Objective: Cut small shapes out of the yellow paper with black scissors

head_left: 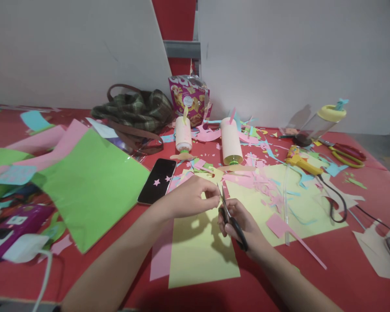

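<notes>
My right hand (237, 221) grips a pair of scissors (226, 208) with black handles, its narrow blades a little apart and pointing away from me. Just left of the blades, my left hand (198, 195) is closed in a pinch; whatever lies between its fingertips is too small to make out. Below both hands a yellow paper sheet (201, 255) lies over a pink sheet (160, 255). Near my left wrist, a dark-screened phone (152, 190) carries two small pink paper stars (156, 182).
Two paper-wrapped bottles (231, 141) stand behind my hands among coloured scraps. A yellow glue gun (302, 161), red-handled scissors (349, 152) and a clear bottle (321, 123) are on the right. Green paper (94, 186) covers the left, near a plaid bag (136, 110) and snack packet (191, 99).
</notes>
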The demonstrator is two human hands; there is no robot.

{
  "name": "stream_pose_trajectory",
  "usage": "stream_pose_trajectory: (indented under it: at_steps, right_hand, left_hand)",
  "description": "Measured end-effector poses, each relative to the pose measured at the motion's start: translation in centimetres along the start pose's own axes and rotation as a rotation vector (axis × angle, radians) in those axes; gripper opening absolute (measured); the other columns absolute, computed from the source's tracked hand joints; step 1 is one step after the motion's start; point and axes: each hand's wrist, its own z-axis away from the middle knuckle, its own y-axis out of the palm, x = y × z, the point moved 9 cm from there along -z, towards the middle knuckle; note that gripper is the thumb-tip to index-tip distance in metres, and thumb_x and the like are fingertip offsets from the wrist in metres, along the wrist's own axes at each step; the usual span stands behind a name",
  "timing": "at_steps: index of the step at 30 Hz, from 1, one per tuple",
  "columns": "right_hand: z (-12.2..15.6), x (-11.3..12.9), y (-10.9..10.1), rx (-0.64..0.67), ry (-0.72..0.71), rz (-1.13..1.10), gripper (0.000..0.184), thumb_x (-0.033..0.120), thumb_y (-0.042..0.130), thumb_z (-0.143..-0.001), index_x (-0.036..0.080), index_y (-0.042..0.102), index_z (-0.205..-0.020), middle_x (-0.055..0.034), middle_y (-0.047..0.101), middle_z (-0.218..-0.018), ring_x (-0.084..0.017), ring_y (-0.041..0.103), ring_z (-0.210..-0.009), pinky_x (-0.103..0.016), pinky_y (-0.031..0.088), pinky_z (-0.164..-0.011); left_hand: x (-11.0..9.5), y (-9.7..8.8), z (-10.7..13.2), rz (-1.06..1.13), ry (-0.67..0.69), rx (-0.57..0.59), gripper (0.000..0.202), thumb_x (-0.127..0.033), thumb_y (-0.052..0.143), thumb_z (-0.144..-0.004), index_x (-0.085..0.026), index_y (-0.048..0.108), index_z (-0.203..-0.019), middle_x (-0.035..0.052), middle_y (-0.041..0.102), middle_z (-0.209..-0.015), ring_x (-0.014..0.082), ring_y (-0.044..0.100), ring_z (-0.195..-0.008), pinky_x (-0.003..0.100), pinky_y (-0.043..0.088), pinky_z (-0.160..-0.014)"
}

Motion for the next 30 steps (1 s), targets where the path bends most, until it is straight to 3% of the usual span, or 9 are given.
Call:
stream_pose_trajectory:
  at_steps: [9,18,24,30]
  right_hand:
    - [0.0,0.2,-0.6,-0.111,-0.003,0.026,0.029,0.028,0.064,-0.064,0.024,0.043,-0.083,0.0051,0.044,-0.061,-0.008,0.039,-0.047,-0.02,0.032,-0.043]
    - [0.1,1.6,-2.4,-0.309,-0.14,0.025,0.032,0.017,0.066,-0.062,0.026,0.043,-0.084,0.0032,0.05,-0.072,-0.011,0.049,-0.064,-0.023,0.039,-0.057]
    - [0.2,1.5,-2.1,-0.272,-0.137,0.014,0.039,0.012,0.068,-0.058,0.026,0.043,-0.084,0.0044,0.051,-0.072,-0.01,0.049,-0.061,-0.021,0.039,-0.056]
    - [0.2,1.5,-2.0,-0.273,-0.121,0.051,0.04,0.012,0.068,-0.057,0.025,0.042,-0.085,0.0042,0.05,-0.072,-0.009,0.047,-0.056,-0.019,0.036,-0.048]
  left_hand:
    - [0.1,0.3,0.1,0.004,-0.002,0.026,0.02,-0.016,0.038,-0.071,-0.012,0.055,-0.061,-0.0014,0.053,-0.058,0.0078,0.044,-0.055,0.018,0.031,-0.054]
    - [0.0,3.2,0.1,-0.012,0.082,0.199,0.017,-0.014,0.04,-0.067,-0.013,0.052,-0.055,-0.0037,0.046,-0.049,0.0057,0.037,-0.046,0.018,0.026,-0.047]
    - [-0.3,4.2,-0.1,-0.031,0.108,0.221,0.013,-0.012,0.041,-0.062,-0.014,0.048,-0.052,-0.0042,0.045,-0.047,0.0056,0.035,-0.043,0.019,0.024,-0.044]
    - [-0.4,4.0,-0.1,-0.024,0.101,0.201,0.012,-0.013,0.041,-0.062,-0.014,0.047,-0.051,-0.0043,0.045,-0.046,0.006,0.035,-0.043,0.019,0.024,-0.044]
